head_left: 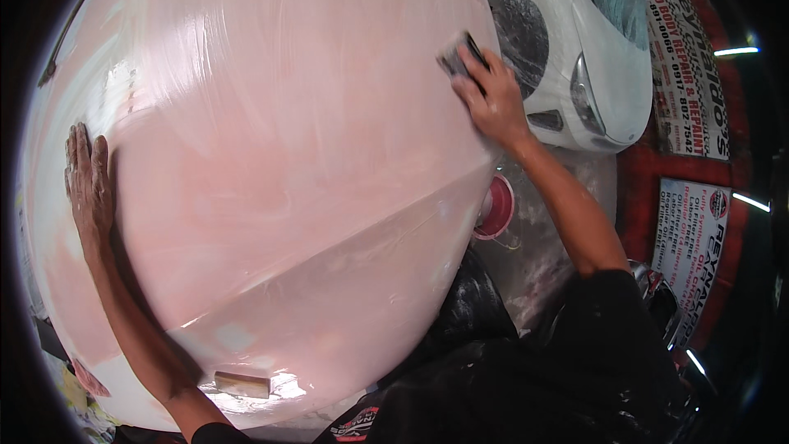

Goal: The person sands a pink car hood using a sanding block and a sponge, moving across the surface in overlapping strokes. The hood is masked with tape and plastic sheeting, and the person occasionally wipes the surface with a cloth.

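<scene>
A broad, wet car body panel (304,156) fills most of the view, pink with paler whitish streaks and a crease running across its nearer part. My right hand (495,103) is at the panel's far right edge, fingers closed round a dark-faced sanding block (454,56) that rests on the surface. Over on the left side, my left hand (90,185) lies flat on the panel, its fingers stretched out and smeared with pale residue; it holds nothing. A small tan and brown block (242,384) lies on the panel near my left forearm.
A white car (608,107), dusty and with dark patches, stands close beyond the panel's right edge. Below that edge, a round red bucket (498,207) sits on the grey floor (542,255). Printed banners (686,74) line the red wall at right.
</scene>
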{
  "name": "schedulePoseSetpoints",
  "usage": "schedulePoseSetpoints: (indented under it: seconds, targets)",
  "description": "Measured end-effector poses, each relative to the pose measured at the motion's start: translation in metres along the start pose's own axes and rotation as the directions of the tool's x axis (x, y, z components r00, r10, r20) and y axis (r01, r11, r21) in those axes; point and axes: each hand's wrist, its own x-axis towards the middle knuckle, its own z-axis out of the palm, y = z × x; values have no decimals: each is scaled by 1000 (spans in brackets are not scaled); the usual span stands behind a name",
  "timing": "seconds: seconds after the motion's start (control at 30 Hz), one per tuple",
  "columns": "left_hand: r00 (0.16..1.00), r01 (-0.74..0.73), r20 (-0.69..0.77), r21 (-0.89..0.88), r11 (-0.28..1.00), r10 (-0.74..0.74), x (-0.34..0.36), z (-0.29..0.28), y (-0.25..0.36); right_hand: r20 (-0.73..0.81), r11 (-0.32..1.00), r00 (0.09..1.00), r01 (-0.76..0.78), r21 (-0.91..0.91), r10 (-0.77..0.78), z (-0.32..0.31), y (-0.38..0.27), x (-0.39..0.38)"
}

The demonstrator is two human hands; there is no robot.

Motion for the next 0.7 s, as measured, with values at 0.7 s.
schedulePoseSetpoints:
  seconds: [0.7]
  targets:
    - [1000, -27, -16, -215, 976, 24, 13, 5, 35, -34, 986, 986, -161, 52, 163, 34, 115, 131]
